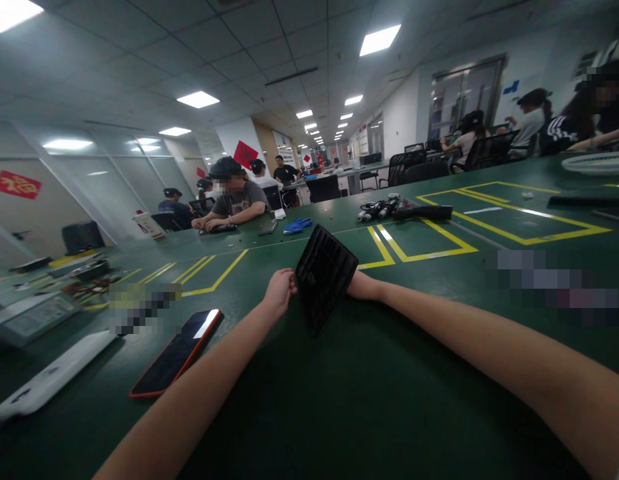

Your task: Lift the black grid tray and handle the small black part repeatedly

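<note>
A black, flat, four-sided plastic piece (325,280) with a ribbed, grid-like face is held up tilted, one corner pointing down, above the green table. I cannot make out exactly what it is. Curled fingers of my left hand (279,293) are at its left edge. On the other side, my right hand (364,287) grips its right edge, with the fingertips hidden behind the piece. A phone in an orange-red case (177,353) lies beside my left forearm.
The green table (379,400) bears yellow tape outlines. A long white object (57,373) lies at the left. Farther back are blue gloves (298,225), a bundle of black cables (382,208) and a dark bar (423,212). A person (234,193) sits across the table.
</note>
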